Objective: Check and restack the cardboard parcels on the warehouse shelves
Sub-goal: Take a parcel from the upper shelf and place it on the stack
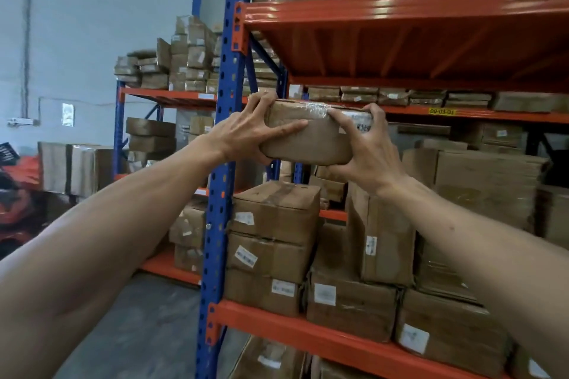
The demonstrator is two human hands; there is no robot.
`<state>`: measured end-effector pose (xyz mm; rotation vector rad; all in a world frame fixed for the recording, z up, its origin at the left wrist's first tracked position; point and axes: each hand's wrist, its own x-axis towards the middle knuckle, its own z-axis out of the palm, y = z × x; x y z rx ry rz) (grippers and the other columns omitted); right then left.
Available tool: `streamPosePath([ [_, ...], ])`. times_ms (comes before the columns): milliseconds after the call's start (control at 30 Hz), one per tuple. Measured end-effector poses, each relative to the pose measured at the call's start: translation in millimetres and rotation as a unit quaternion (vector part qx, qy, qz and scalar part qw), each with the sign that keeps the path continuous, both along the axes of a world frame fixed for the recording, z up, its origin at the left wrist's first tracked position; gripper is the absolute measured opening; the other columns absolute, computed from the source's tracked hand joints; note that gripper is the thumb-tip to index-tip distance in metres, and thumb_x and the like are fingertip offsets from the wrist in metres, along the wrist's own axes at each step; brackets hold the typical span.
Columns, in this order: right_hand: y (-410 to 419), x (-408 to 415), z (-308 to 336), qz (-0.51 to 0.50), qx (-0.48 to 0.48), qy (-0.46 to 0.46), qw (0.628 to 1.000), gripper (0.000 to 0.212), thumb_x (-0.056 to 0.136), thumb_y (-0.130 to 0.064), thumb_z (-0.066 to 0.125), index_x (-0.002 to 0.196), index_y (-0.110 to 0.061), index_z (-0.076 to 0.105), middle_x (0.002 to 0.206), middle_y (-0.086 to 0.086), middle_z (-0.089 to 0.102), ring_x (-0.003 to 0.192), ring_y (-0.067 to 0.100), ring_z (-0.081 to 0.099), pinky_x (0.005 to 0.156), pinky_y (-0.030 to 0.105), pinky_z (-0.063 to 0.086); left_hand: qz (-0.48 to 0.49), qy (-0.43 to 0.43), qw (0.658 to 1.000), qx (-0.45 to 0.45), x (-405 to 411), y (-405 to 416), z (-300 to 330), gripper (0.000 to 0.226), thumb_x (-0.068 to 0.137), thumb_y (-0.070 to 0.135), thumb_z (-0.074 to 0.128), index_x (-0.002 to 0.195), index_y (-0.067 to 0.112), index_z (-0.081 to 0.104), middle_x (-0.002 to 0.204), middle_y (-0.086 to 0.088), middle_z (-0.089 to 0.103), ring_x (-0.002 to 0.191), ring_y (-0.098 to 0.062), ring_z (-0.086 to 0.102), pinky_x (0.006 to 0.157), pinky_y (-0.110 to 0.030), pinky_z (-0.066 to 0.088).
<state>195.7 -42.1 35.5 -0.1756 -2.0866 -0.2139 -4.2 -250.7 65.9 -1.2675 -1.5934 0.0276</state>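
Both hands, left hand [246, 135] and right hand [368, 148], grip a tape-wrapped, barcode-labelled brown parcel [314, 135] before orange-and-blue shelves [338, 344] stacked with boxes.

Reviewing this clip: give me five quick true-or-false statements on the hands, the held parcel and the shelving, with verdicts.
1. Both hands grip one parcel. True: the left hand and the right hand hold its ends.
2. The held parcel rests on a shelf. False: it is held in the air in front of the rack.
3. The rack upright is blue. True.
4. The shelf beams are green. False: they are orange.
5. The held parcel is bare of any label. False: a barcode label sits near the right hand.
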Motion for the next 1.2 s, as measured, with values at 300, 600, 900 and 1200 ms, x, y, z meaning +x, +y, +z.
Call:
streamPosePath([
  [300,16,-82,-57,-0.045,-0.097,-0.040,0.993,0.105,0.072,-0.044,0.091,0.154,-0.049,0.025,0.158,0.014,0.005,0.140,0.046,0.028,0.101,0.059,0.052,0.032,-0.045,0.995,-0.079,-91,40,-39,0.115,0.077,0.055,0.078,0.149,0.060,-0.012,0.152,-0.019,0.013,0.140,-0.040,0.017,0.085,-0.050,0.059],
  [600,36,-161,-101,-0.084,-0.079,-0.127,0.985,0.100,0.081,-0.052,0.083,0.158,-0.051,0.019,0.162,0.014,-0.004,0.148,0.048,0.015,0.113,0.057,0.040,0.028,-0.035,0.997,-0.070,-185,71,-117,0.114,0.073,0.057,0.080,0.157,0.048,0.004,0.152,-0.029,0.020,0.140,-0.048,0.025,0.112,-0.069,0.032],
  [900,61,-210,-116,-0.078,-0.103,-0.144,0.981,0.091,0.087,-0.051,0.077,0.159,-0.055,0.021,0.166,0.009,-0.011,0.153,0.049,0.005,0.120,0.062,0.024,0.027,-0.029,0.996,-0.073,-234,86,-129,0.095,0.087,0.061,0.065,0.155,0.050,0.000,0.157,-0.030,0.022,0.144,-0.045,0.016,0.116,-0.050,0.005],
  [1200,69,-212,-119,-0.034,-0.116,-0.133,0.984,0.092,0.083,-0.045,0.083,0.157,-0.054,0.027,0.165,0.009,-0.004,0.150,0.044,0.014,0.116,0.057,0.036,0.001,-0.023,0.996,-0.085,-243,89,-129,0.094,0.086,0.063,0.062,0.157,0.049,0.002,0.157,-0.028,0.023,0.144,-0.045,0.021,0.119,-0.055,0.018],
])
